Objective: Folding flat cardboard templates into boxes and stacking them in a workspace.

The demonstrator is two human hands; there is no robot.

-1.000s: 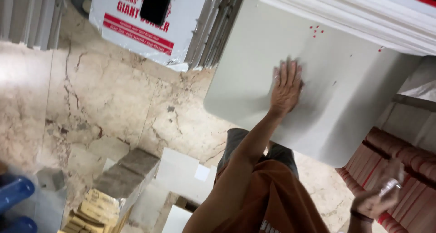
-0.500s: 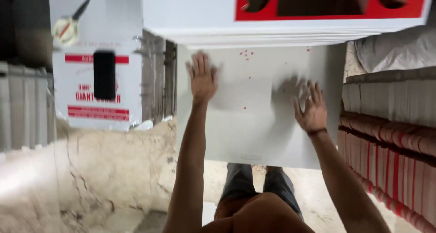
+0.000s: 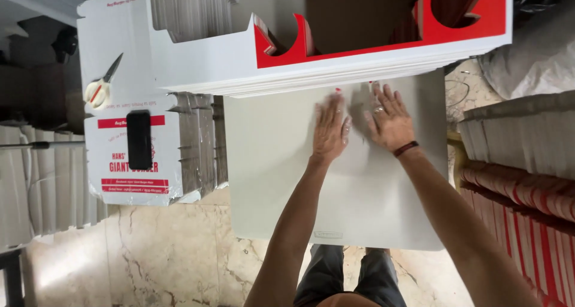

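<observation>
Both hands now close together near the far edge of the grey board [image 3: 287, 181]: left hand [image 3: 330, 130] and right hand [image 3: 390, 122] lie flat, fingers spread, gripping nothing. Half a second ago they sat wide apart. Board lies on the lap, tucked under the red-and-white carton stack [image 3: 335, 43].

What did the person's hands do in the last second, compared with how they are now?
A second ago only the left hand lay on the grey board; the right hand was off to the side, low. It then came onto the board, set wide apart from the left, and now both lie flat, close together, near the stack of red and white card. The board itself stayed put, and neither hand grips anything.
</observation>
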